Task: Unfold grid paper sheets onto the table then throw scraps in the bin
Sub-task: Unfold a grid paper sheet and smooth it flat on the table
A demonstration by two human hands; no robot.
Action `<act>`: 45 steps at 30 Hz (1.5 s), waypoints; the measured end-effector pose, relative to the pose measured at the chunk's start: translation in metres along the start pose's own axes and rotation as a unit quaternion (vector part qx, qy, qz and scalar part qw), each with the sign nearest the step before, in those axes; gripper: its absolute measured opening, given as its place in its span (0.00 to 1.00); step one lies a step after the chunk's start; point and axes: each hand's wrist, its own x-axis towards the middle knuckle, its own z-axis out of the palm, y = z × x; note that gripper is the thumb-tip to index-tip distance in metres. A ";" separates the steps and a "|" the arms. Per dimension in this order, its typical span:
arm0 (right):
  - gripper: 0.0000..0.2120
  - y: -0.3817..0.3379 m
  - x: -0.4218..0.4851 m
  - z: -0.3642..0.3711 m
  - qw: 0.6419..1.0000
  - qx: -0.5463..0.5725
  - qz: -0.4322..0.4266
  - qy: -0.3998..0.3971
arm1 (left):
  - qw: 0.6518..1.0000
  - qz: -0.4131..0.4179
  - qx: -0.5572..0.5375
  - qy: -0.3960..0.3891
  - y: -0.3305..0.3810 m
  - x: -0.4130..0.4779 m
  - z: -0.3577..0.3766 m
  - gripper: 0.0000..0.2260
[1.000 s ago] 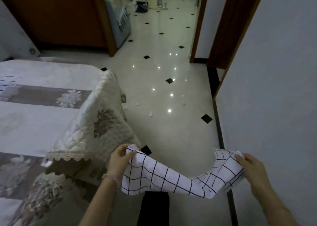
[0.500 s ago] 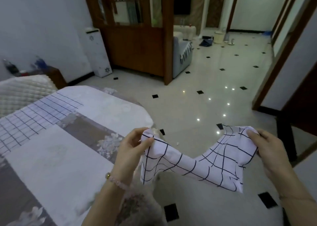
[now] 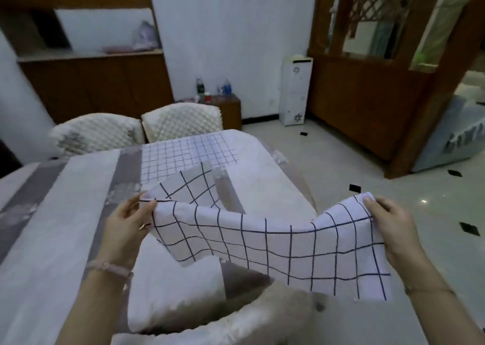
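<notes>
A white sheet with a black grid hangs spread between my two hands above the near right part of the table. My left hand pinches its upper left corner. My right hand pinches its upper right corner, out past the table's edge. The sheet sags in the middle and a flap folds back behind the left corner. A second grid sheet lies flat at the far side of the table. No bin is in view.
The table wears a pale cloth with grey flowered stripes. Two white quilted chairs stand behind it, another chair back is right below me. A low stand with bottles and a white cabinet line the far wall. Tiled floor lies to the right.
My view has swung left and up from the floor to the table. The sheet has been drawn wider and flatter between my hands and now hangs over the table's corner.
</notes>
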 end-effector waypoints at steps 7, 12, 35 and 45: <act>0.06 0.023 0.037 0.087 0.992 0.006 0.043 -0.119 | 0.992 -0.003 0.017 0.128 -0.016 0.004 -0.080 0.12; 0.07 0.043 0.052 0.138 0.992 -0.028 0.059 -0.112 | 0.988 -0.027 0.033 0.149 -0.035 0.027 -0.109 0.11; 0.12 0.174 0.074 0.212 0.919 -0.287 0.193 -0.188 | 0.922 -0.283 0.225 0.138 -0.161 0.107 -0.137 0.16; 0.11 0.173 0.096 0.219 0.917 -0.279 0.206 -0.197 | 0.928 -0.273 0.207 0.145 -0.165 0.140 -0.127 0.17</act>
